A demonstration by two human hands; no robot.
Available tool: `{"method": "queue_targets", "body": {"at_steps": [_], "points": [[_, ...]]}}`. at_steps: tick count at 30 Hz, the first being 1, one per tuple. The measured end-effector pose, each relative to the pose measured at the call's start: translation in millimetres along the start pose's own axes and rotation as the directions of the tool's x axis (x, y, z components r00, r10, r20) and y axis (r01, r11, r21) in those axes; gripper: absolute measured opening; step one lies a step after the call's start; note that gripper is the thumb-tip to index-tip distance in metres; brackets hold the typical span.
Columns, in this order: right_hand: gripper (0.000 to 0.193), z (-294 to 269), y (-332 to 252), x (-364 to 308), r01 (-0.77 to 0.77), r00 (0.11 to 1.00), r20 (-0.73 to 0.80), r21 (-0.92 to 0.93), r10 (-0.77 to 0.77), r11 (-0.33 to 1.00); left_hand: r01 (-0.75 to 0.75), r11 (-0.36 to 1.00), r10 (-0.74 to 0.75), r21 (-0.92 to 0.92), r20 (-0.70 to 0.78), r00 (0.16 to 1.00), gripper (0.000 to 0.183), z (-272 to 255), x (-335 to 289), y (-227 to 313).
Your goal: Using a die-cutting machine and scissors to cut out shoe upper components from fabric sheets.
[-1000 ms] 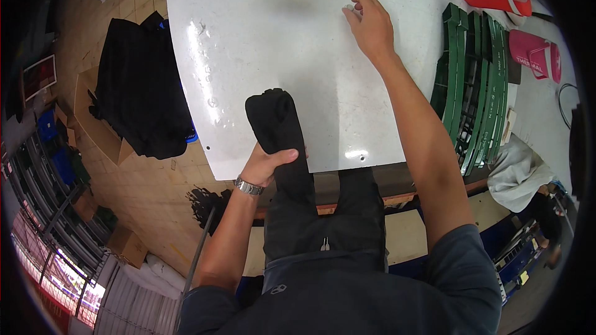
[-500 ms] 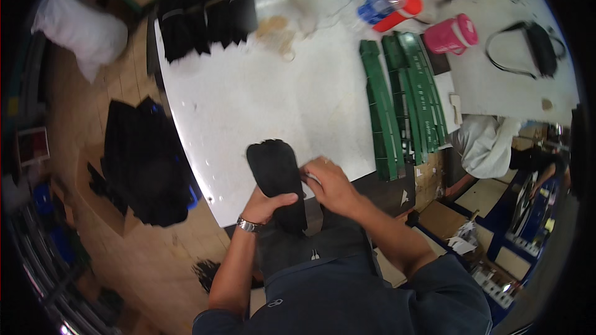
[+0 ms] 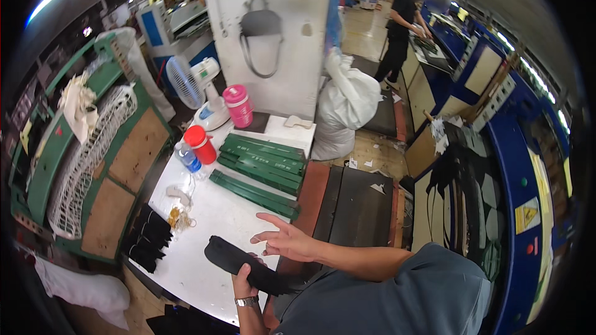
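My left hand (image 3: pixel 244 280), with a metal watch at the wrist, is closed around a long black piece with a rounded end (image 3: pixel 228 259). It looks like soft fabric, perhaps several layers together; I cannot tell exactly. The thumb lies across its near side, and the piece is held tilted over the white table (image 3: pixel 205 285). Just beyond it, my right hand (image 3: pixel 284 241) is open, fingers spread, and nothing shows in it.
Long green strips (image 3: pixel 261 167) lie on the table's far side. Beyond them stand a red-capped container (image 3: pixel 200 144), a water bottle (image 3: pixel 187 158), a pink jug (image 3: pixel 238 105) and a fan (image 3: pixel 205 90). Black fabric pieces (image 3: pixel 148 236) lie left. A co-worker (image 3: pixel 400 31) stands far right.
The view has swung right and up, showing the fan and the co-worker. My right hand has come away from the black piece and its fingers have spread. My left hand keeps its hold.
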State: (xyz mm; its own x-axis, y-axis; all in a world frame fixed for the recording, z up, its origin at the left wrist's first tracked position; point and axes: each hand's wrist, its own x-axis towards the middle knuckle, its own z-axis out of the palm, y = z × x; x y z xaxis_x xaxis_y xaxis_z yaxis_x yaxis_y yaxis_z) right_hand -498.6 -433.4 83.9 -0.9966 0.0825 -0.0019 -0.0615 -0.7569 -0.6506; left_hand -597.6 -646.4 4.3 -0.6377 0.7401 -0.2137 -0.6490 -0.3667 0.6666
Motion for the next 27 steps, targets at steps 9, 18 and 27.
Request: {"method": "queue_targets", "body": {"at_steps": [9, 18, 27], "points": [[0.111, -49, -71, -209, 0.199, 0.980, -0.042, 0.083, -0.197, 0.976, 0.357, 0.932, -0.312, -0.061, 0.364, 0.877, 0.059, 148, -16, -115], [0.140, -77, -137, -407, 0.330, 0.936, -0.183, 0.164, -0.301, 0.930, -0.415, 0.390, -0.385, 0.822, 0.555, 0.738, 0.055, 299, -29, -148], [0.128, 26, -213, -396, 0.261, 0.963, 0.231, -0.926, -0.138, 0.274, -0.799, -0.049, -0.497, 0.599, 0.679, 0.540, 0.055, 337, -49, -223]]}}
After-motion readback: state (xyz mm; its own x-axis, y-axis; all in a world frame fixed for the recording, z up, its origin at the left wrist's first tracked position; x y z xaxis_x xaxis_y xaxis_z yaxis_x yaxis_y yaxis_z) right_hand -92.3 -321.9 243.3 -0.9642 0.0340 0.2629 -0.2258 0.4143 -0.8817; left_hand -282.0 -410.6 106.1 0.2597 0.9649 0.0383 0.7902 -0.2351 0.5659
